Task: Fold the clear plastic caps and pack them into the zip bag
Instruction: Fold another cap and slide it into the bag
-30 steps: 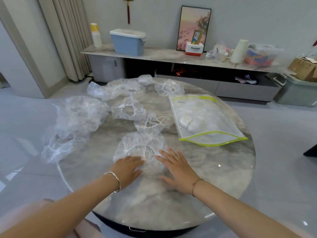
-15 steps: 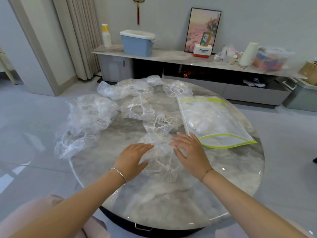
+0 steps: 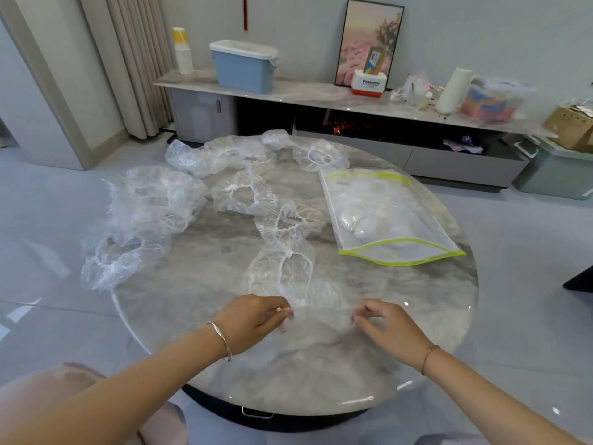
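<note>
One clear plastic cap point(image 3: 282, 277) lies stretched flat on the round marble table point(image 3: 417, 316) in front of me. My left hand point(image 3: 253, 322) pinches its near edge on the left, and my right hand point(image 3: 388, 329) pinches the same edge on the right. Several more crumpled clear caps point(image 3: 154, 203) are scattered over the left and far parts of the table. The zip bag point(image 3: 385, 216), clear with a yellow-green trim, lies flat at the right with folded caps inside.
Behind the table runs a low marble sideboard point(image 3: 321, 94) carrying a blue bin point(image 3: 244, 65), a framed picture, a white roll and boxes. A cap at the table's left edge point(image 3: 109, 264) hangs partly over the rim.
Both hands have pulled back from the cap's middle to its near edge and closed into pinches. The cap now lies drawn out toward me.
</note>
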A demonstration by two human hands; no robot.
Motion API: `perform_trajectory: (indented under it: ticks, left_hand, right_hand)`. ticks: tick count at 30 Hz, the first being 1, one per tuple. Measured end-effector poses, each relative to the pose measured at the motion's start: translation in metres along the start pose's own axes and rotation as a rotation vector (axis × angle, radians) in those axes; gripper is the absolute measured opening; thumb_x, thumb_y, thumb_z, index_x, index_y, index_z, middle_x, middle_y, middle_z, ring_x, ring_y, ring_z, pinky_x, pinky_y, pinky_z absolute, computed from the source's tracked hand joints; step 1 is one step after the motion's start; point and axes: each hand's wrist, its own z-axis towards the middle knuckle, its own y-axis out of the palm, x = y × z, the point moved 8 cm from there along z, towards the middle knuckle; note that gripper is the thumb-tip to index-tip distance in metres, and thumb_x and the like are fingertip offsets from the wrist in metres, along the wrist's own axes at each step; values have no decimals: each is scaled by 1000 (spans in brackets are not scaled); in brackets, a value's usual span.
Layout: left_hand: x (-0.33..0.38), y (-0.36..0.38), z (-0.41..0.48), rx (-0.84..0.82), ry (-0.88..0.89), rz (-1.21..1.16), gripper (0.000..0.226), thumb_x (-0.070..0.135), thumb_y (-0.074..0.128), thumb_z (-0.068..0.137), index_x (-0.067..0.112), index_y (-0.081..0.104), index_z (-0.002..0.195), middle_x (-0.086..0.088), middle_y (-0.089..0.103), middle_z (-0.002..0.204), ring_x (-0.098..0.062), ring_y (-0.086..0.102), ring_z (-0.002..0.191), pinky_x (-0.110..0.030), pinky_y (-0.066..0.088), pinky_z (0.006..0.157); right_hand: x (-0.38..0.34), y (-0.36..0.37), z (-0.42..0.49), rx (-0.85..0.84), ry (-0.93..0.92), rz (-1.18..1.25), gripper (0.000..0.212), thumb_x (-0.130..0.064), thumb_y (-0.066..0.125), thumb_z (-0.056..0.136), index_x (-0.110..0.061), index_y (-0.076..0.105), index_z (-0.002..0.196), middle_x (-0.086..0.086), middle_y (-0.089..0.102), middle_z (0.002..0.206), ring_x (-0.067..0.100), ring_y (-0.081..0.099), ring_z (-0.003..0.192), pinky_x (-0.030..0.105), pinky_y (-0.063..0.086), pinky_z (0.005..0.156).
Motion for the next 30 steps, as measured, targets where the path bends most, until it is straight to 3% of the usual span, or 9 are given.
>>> perform_trajectory:
  ticks: [6, 11, 13, 15, 18, 20, 23, 26, 30]
  left_hand:
    - [-24, 8, 6, 64, -328, -317, 18, 30, 50, 96, 30, 63, 83, 10, 58, 47, -5, 50, 44, -21, 46, 57]
    - [-38, -2, 6, 162, -417, -64, 7, 36, 52, 93, 32, 57, 96, 10, 60, 65, -3, 49, 51, -29, 49, 65]
    - [-25, -17, 7, 287, -286, 126, 24, 38, 48, 94, 29, 54, 116, 11, 60, 93, -3, 54, 68, -24, 47, 69]
    - [2, -23, 9, 360, 18, 238, 36, 41, 42, 95, 25, 52, 126, 7, 58, 116, -11, 56, 98, -26, 45, 84]
    - [20, 12, 8, 159, 338, 403, 43, 42, 27, 100, 30, 42, 139, 3, 41, 145, -15, 37, 133, -32, 26, 108]
    - [7, 37, 7, 62, 333, 550, 46, 42, 16, 102, 31, 34, 143, 1, 34, 150, -19, 30, 138, -37, 25, 113]
    - [-15, 51, 6, 3, 211, 608, 51, 43, 9, 102, 25, 32, 144, 2, 41, 146, -21, 40, 133, -42, 37, 104]
    - [-24, 56, 5, -44, 126, 595, 55, 45, 8, 102, 18, 28, 145, 1, 38, 147, -21, 41, 132, -34, 30, 109]
    - [-31, 65, 6, -105, 32, 572, 59, 48, 11, 101, 14, 14, 150, 1, 36, 148, -19, 42, 132, -33, 24, 108]
  right_hand:
    - [16, 3, 5, 57, 204, 35, 14, -14, 59, 91, -14, 58, 77, -4, 65, 54, 9, 65, 59, 28, 47, 69]
    - [19, 8, 11, 52, 219, -136, 18, -25, 58, 92, -26, 52, 75, -12, 54, 43, 7, 57, 50, 29, 47, 64]
    - [21, 8, 13, 61, 217, -219, 18, -28, 58, 92, -27, 51, 75, -12, 52, 44, 10, 55, 53, 30, 44, 61]
    - [23, 8, 15, 63, 212, -271, 20, -30, 58, 92, -30, 49, 74, -7, 52, 48, 13, 57, 60, 28, 42, 58]
    - [22, 10, 15, 57, 208, -318, 15, -29, 58, 91, -29, 48, 80, -4, 54, 59, 17, 56, 66, 26, 39, 57]
    - [11, 6, 15, 150, 121, -394, 10, -26, 57, 90, -20, 52, 96, -1, 57, 79, 20, 55, 76, 28, 38, 66]
    - [-28, 6, 9, 326, -227, -518, 28, -28, 49, 89, -16, 55, 114, 1, 56, 116, 19, 51, 107, 27, 31, 92]
    - [-51, 38, 2, 164, -458, -610, 46, -39, 28, 101, -16, 47, 135, 1, 45, 143, 16, 36, 133, 33, 20, 112]
    - [-31, 76, 1, -109, -322, -729, 59, -50, 17, 101, -17, 28, 148, -2, 31, 153, 12, 22, 142, 36, 11, 113]
